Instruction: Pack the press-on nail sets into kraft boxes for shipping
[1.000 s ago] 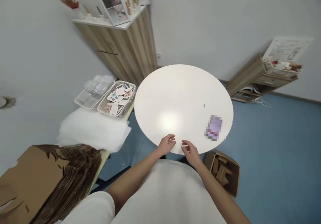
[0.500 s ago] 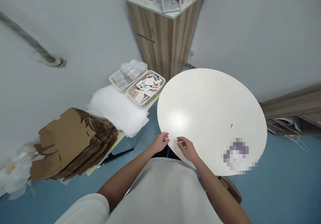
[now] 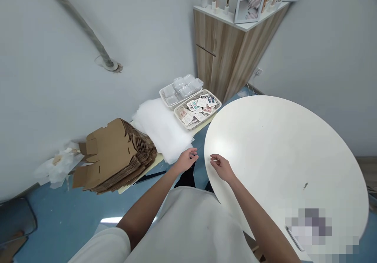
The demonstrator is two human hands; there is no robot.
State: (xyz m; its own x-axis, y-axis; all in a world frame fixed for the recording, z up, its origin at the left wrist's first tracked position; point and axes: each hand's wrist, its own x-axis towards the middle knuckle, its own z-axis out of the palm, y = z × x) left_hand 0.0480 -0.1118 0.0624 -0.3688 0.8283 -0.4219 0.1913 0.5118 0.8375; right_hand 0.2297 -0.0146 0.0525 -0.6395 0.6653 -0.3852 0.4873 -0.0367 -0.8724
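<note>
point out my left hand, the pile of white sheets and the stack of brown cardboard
left hand (image 3: 185,161): head view, on the back of the hand
pile of white sheets (image 3: 164,128): head view, on the top sheet
stack of brown cardboard (image 3: 111,149): head view, on the topmost piece

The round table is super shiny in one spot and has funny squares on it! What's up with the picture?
Head view: glare whitens the round white table near its left edge, just beyond the right hand; head view: big pixel blocks cover part of the table's lower right, so I can't tell what's underneath.
</note>
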